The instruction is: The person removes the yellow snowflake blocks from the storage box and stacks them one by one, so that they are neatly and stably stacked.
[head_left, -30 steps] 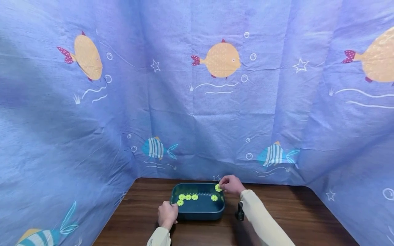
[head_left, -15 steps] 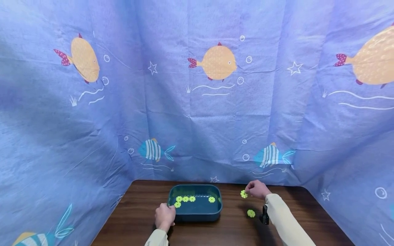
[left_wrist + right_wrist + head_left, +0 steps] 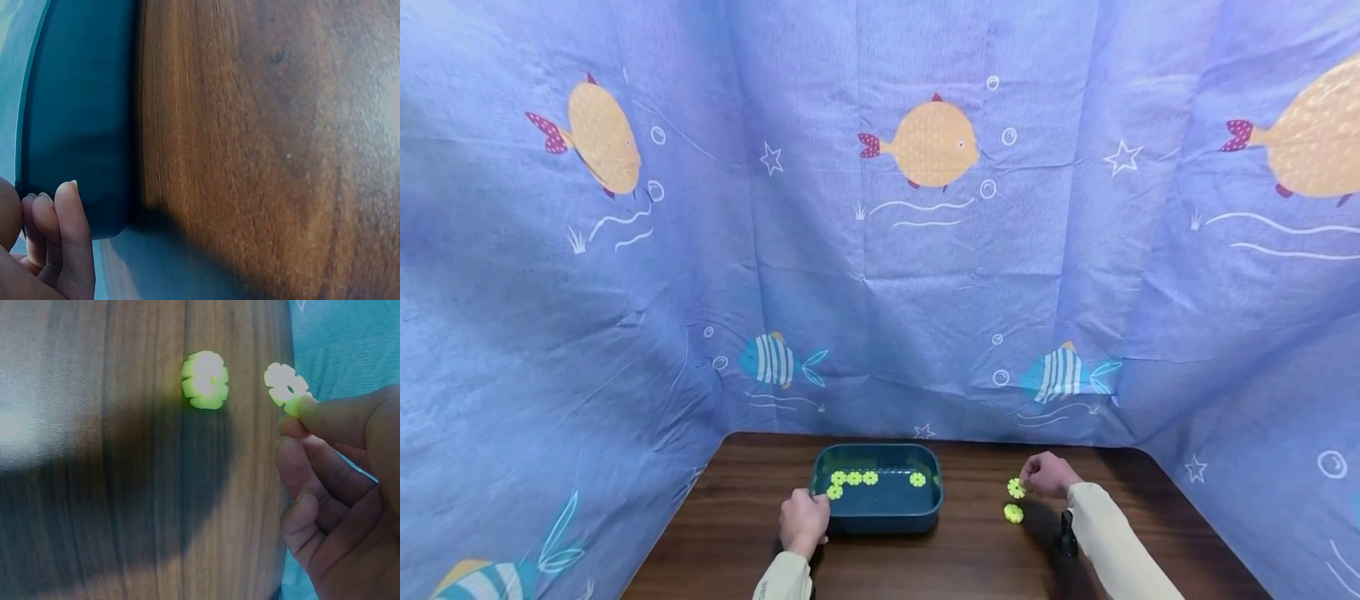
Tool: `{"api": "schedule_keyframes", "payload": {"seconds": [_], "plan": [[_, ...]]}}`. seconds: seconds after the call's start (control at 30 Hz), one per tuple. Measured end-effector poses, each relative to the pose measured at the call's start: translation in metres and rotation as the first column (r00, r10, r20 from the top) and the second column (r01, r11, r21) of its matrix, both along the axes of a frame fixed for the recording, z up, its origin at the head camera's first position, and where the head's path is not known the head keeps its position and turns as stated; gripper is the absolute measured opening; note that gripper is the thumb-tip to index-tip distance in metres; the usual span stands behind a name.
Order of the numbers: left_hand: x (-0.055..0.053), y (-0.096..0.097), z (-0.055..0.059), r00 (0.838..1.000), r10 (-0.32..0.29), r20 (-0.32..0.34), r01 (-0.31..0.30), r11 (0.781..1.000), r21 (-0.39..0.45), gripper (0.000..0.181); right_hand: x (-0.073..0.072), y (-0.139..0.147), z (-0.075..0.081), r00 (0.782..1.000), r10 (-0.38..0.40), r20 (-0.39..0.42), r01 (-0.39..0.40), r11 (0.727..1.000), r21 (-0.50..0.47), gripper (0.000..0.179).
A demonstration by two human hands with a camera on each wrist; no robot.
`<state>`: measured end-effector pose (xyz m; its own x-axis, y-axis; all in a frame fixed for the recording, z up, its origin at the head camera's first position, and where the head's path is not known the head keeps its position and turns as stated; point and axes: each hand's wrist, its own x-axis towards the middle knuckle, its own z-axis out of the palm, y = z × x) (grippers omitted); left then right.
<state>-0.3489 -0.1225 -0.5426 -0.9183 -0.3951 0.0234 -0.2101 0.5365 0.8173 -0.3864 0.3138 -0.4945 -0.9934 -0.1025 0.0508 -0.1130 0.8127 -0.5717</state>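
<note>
My right hand (image 3: 1051, 476) pinches a yellow-green snowflake disc (image 3: 287, 386) between thumb and forefinger, its notched edge and centre slot showing in the right wrist view. Below it, on the table, lies what looks like a small stack of the same discs (image 3: 1013, 513). At the left, my left hand (image 3: 803, 521) grips the near left corner of a dark teal rectangular tub (image 3: 880, 525), thumb at the rim and fingers (image 3: 72, 237) against the outer wall. Inside the tub are several discs (image 3: 854, 478) at the left and a single disc (image 3: 917, 480) at the right.
The brown wood table (image 3: 970, 558) carries the tub left of centre and the loose discs to its right. A blue curtain (image 3: 880, 292) printed with fish hangs around the back and both sides.
From over the tub's far right corner, my right hand has moved right with the disc, then down towards the discs on the table. The left hand keeps its grip on the tub.
</note>
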Motion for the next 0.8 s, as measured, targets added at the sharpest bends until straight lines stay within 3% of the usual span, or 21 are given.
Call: {"api": "schedule_keyframes", "payload": {"seconds": [0.13,0.43,0.8], "plan": [[-0.001,0.0,0.001,1.0,-0.002,-0.01,0.002,1.0,-0.006,0.02,0.002,0.001,-0.008,1.0,-0.006,0.003,0.006,1.0,-0.023,0.005],[-0.001,0.001,0.001,1.0,0.0,-0.004,0.0,1.0,-0.011,0.02,0.006,-0.003,-0.018,0.993,0.0,0.121,0.016,0.991,-0.13,0.008],[0.0,0.002,0.002,1.0,0.01,0.008,-0.01,1.0,-0.019,0.019,0.008,-0.005,-0.034,0.992,0.0,0.13,0.025,0.981,-0.19,0.008]]}}
